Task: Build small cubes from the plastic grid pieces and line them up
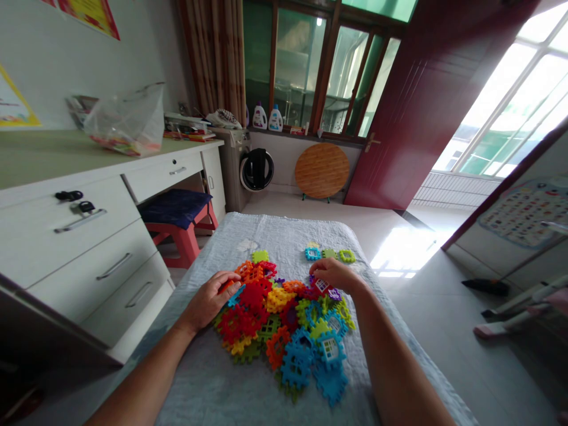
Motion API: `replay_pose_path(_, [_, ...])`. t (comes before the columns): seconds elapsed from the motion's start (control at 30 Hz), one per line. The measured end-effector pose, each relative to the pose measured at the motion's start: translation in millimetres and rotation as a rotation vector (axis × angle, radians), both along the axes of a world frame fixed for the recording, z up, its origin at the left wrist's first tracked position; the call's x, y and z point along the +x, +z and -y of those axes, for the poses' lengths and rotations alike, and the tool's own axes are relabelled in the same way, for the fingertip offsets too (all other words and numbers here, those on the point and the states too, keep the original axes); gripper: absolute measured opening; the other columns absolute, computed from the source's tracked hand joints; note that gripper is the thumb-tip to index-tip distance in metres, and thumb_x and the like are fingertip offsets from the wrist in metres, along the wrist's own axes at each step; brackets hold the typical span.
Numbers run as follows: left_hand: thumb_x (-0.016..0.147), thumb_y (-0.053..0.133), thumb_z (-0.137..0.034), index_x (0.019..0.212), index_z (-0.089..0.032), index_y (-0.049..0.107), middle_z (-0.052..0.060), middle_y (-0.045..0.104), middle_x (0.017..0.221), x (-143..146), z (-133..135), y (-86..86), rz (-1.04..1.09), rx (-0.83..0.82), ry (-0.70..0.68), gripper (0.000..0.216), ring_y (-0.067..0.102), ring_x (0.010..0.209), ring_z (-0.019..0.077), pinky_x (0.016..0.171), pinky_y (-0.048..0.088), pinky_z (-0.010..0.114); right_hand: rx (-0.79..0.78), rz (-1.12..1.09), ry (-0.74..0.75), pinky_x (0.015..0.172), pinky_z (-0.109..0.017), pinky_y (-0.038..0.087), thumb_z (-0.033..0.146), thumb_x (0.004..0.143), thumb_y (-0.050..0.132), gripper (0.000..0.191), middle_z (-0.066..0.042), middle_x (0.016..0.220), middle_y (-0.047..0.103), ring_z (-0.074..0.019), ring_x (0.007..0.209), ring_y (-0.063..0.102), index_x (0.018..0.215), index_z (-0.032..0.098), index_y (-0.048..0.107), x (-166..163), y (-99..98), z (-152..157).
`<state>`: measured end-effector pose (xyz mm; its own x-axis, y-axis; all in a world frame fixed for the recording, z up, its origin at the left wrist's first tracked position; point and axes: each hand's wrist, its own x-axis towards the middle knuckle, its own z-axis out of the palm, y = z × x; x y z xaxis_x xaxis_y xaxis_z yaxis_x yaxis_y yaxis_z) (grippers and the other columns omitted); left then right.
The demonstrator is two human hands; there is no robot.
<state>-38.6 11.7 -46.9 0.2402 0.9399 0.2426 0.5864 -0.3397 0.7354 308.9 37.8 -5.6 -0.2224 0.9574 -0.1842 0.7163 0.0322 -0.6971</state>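
Left hand [209,300]: reaches in from the lower left, back turned up, its forearm slanting forward and inward.
Left fingers: bent and close together, only slightly parted from the thumb — an orange plastic piece [227,287] shows at them, though I cannot tell whether it is gripped.
Right hand [337,274]: comes from the lower right, forearm angled inward, wrist bent so the hand points left.
Right fingers: curled downward at the crimson plastic piece with a white window grid [321,285]; the tips are partly hidden, so how far they open, or any hold, I cannot tell.
Heap of multicoloured, notch-edged plastic building pieces [255,296]: between both sets of fingers, spreading from there back toward the wearer.
Blue flat plastic piece [235,296]: just beside the left fingertips.
Blue square plastic frame [313,254], lime-green rounded plastic frame [347,255]: beyond the right fingers — apart from the heap.
Pale blue-grey fabric cover [297,228]: under everything, stretching past the fingertips.
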Motion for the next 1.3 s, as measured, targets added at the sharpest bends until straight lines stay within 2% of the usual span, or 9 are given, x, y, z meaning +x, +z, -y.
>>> replay_pose_path(0.23, [0.084,0.047,-0.051,0.101,-0.022,0.064,0.006,0.063,0.111,0,0,-0.2,0.003,-0.012,-0.008,0.037,0.056,0.109,0.0232,0.1,0.043,0.036,-0.023,0.119,-0.085,0.047,-0.019,0.031,0.01,0.067,0.055,0.025,0.001,0.067,0.062,-0.0081,0.05,0.048,0.089,0.018,0.065,-25,-4.3,-1])
replay_pose_path(0.43, [0.085,0.047,-0.051,0.101,-0.023,0.063,0.005,0.062,0.111,-1,-1,-2.3,0.013,-0.015,-0.009,0.036,0.056,0.109,0.0231,0.1,0.042,0.037,0.075,-0.251,-0.152,0.047,-0.018,0.035,0.017,0.074,0.049,0.021,0.002,0.074,0.06,-0.0076,0.053,0.048,0.093,0.018,0.059,-35,-19.9,-11])
replay_pose_path(0.57, [0.085,0.047,-0.05,0.101,-0.022,0.063,0.005,0.062,0.112,-2,-1,-2.9,0.009,-0.019,-0.01,0.036,0.056,0.109,0.0226,0.1,0.042,0.035,0.108,-0.305,-0.067,0.049,-0.018,0.036,0.018,0.073,0.052,0.021,0.002,0.075,0.058,-0.0064,0.053,0.047,0.092,0.017,0.059,-31,-16.9,-9])
replay_pose_path(0.77, [0.085,0.048,-0.05,0.1,-0.022,0.063,0.004,0.063,0.111,-2,0,-2.0,-0.004,-0.005,-0.005,0.035,0.057,0.109,0.0219,0.099,0.042,0.032,-0.042,-0.287,0.154,0.048,-0.018,0.035,0.019,0.072,0.055,0.029,0.002,0.07,0.06,-0.0076,0.053,0.048,0.101,0.018,0.056,-15,-7.5,-3])
replay_pose_path(0.87, [0.085,0.048,-0.05,0.1,-0.022,0.063,0.004,0.063,0.111,-1,0,-1.6,-0.006,-0.001,-0.001,0.036,0.057,0.108,0.0221,0.098,0.043,0.033,0.039,-0.22,0.159,0.051,-0.019,0.036,0.018,0.073,0.054,0.03,0.002,0.07,0.061,-0.0086,0.056,0.05,0.103,0.017,0.055,-18,-11.6,-4])
replay_pose_path(1.0, [0.085,0.047,-0.051,0.101,-0.022,0.063,0.005,0.063,0.111,-1,0,-1.4,-0.011,-0.002,-0.005,0.037,0.056,0.109,0.0229,0.099,0.043,0.034,0.27,0.032,0.119,0.059,-0.021,0.037,0.014,0.071,0.055,0.026,-0.001,0.082,0.064,-0.0096,0.064,0.051,0.096,0.017,0.061,-30,-18.0,-4])
replay_pose_path(1.1, [0.085,0.047,-0.051,0.101,-0.021,0.063,0.005,0.063,0.111,-1,-1,-1.6,-0.013,-0.004,-0.003,0.037,0.056,0.109,0.0228,0.099,0.043,0.034,0.351,0.175,0.135,0.064,-0.023,0.037,0.012,0.069,0.057,0.027,-0.003,0.089,0.064,-0.0115,0.07,0.053,0.094,0.016,0.062,-36,-17.4,-1])
replay_pose_path(1.17, [0.084,0.047,-0.051,0.101,-0.022,0.063,0.005,0.063,0.111,-1,-1,-1.6,-0.013,-0.002,-0.002,0.037,0.057,0.108,0.0225,0.098,0.043,0.034,0.343,0.227,0.139,0.065,-0.023,0.037,0.015,0.07,0.058,0.025,-0.003,0.089,0.065,-0.0125,0.072,0.054,0.095,0.016,0.062,-38,-13.0,1])
replay_pose_path(1.3, [0.084,0.048,-0.051,0.1,-0.022,0.064,0.004,0.064,0.11,0,0,-0.4,-0.014,0.013,0.006,0.037,0.058,0.107,0.0221,0.097,0.044,0.033,0.189,0.284,0.129,0.058,-0.023,0.035,0.031,0.078,0.056,0.025,-0.004,0.083,0.067,-0.014,0.068,0.057,0.098,0.017,0.063,-35,2.4,7])
